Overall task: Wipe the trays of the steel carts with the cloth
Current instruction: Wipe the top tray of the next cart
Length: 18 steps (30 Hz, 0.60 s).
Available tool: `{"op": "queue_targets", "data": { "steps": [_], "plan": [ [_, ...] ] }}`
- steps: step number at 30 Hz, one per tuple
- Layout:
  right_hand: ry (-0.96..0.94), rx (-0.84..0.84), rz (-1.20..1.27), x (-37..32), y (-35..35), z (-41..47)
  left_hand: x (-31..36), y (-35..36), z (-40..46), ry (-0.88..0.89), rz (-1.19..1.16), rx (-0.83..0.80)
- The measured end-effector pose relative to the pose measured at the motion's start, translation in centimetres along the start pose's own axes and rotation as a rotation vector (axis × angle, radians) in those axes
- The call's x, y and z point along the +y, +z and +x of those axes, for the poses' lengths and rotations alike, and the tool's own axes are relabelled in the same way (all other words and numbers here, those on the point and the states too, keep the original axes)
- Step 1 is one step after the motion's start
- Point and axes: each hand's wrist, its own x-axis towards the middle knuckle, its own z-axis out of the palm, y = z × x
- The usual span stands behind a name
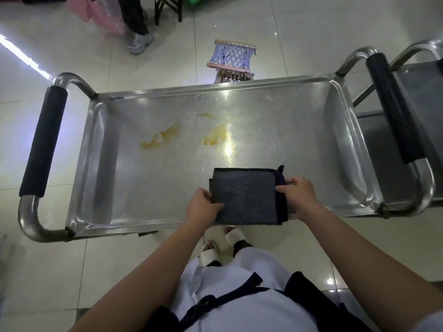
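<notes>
Nearest the camera: person's white top w/ dark apron straps, 2 white slippers on the tiled floor just under the cart's near edge. Both forearms reach fwd over that edge.

L hand pinches the left edge of a folded dark grey cloth, thumb on top, fingers curled under. R hand grips the cloth's right edge, by its darker hem, thumb on top too. Cloth is folded to a flat rectangle w/ a small loop tag at its far right corner; it sits over the near-right part of the steel cart tray, its near edge overhanging the tray rim. Cannot tell if it rests on the steel or is held just above.

Mid-tray, beyond the cloth & apart from it: 2 yellowish smears, 1 left, 1 centre, plus droplets & bright light glare.

Tray ends: black foam-wrapped handle at left on a bent steel tube; matching right handle. A 2nd steel cart stands touching or just beside the right end.

Far side, on floor: small woven stool just past the tray's far rim. Further back-left, another person's foot in a grey clog, pink fabric beside it.
</notes>
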Motion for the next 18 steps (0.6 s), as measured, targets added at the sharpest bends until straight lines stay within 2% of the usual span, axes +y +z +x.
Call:
{"op": "queue_targets", "data": {
  "steps": [3, 7, 11, 16, 18],
  "plan": [
    [0.03, -0.052, 0.061, 0.7, -0.3, 0.2, -0.1, 0.1, -0.7, -0.01, -0.162, -0.004],
    [0.007, -0.092, 0.1, 1.1, -1.0, -0.1, -0.8, -1.0, -1.5, -0.05, -0.384, -0.098],
    [-0.013, -0.151, 0.04, 1.5, -1.7, -0.6, -2.3, -1.4, -2.5, -0.041, -0.418, -0.159],
    [-0.051, -0.174, 0.014, 1.5, -1.5, -1.4, -3.1, -0.9, -2.9, -0.016, -0.395, -0.08],
    [-0.059, -0.233, -0.027, 1.1, -1.5, -1.6, -3.1, -0.8, -2.9, 0.002, -0.381, -0.077]
  ]
}}
